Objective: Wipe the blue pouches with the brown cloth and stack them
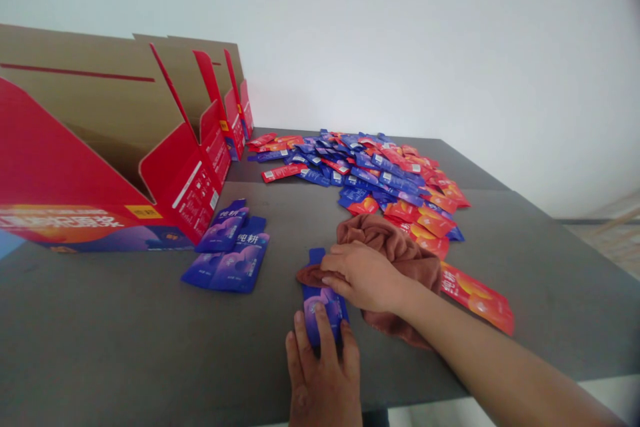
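Observation:
A blue and purple pouch [313,333] lies flat on the grey table near its front edge. My left hand [324,373] rests on the pouch's lower part with its fingers spread. My right hand [367,277] is closed on a brown cloth [400,247], and a fold of that cloth lies across the upper part of the pouch. The rest of the cloth is bunched beneath and behind the right hand. To the left, a few more blue pouches [235,260] overlap on the table. A red and orange pouch [483,300] lies right of the cloth, partly covered by it.
Several open red cardboard boxes [173,207] stand in a row along the left side, flaps raised. A large heap of blue and red pouches [360,167] spreads across the far middle of the table [125,333]. A white wall [350,33] rises behind.

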Available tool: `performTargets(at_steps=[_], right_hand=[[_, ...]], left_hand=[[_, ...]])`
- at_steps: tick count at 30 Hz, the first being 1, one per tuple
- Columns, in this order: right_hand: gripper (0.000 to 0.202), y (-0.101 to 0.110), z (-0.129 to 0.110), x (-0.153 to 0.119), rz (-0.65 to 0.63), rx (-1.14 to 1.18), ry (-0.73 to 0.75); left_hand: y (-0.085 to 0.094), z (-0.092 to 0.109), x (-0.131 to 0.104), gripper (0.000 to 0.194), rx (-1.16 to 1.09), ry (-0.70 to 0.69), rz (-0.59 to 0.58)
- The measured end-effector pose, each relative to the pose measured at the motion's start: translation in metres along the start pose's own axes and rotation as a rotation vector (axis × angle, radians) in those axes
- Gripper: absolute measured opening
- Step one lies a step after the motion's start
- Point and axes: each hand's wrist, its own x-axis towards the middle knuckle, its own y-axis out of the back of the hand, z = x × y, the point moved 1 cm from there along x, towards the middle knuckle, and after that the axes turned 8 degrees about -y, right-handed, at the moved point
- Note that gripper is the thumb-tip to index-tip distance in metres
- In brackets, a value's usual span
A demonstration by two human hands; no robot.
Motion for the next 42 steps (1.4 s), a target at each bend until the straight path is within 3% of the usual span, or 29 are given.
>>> performTargets(at_steps=[11, 42], right_hand=[[0.016, -0.0001, -0.0039, -0.0017, 0.001, 0.041, 0.084], [0.017, 0.0013, -0.0034, -0.0025, -0.016, 0.044, 0.063]], left_hand=[[-0.0020, 0.0010, -0.0016, 0.043, 0.011, -0.003, 0.027], [-0.0010, 0.0003, 0.0003, 0.039, -0.010, 0.001, 0.032]])
